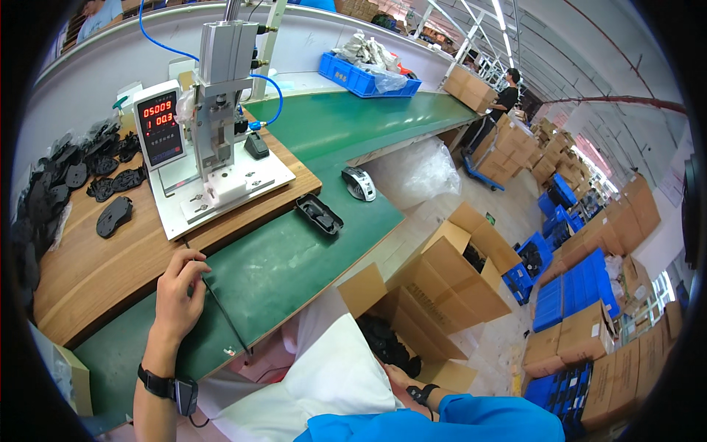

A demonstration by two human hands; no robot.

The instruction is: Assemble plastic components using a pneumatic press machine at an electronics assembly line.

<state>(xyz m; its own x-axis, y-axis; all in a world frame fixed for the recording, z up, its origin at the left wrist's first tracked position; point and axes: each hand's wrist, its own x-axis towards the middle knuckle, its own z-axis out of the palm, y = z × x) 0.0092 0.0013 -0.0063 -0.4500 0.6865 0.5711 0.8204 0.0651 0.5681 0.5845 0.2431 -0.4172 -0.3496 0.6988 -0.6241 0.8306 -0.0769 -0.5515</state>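
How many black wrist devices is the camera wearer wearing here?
2. One device is on the wrist of the left hand; the second device is on the wrist of the right hand, by the blue sleeve. No others are visible.

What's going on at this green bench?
The person's left hand is near the edge of a wooden board, beside a thin black cable, in front of a metal press. The right hand is down by an open carton of black parts; whether it holds one is unclear. A black shell and a computer mouse lie on the green tabletop.
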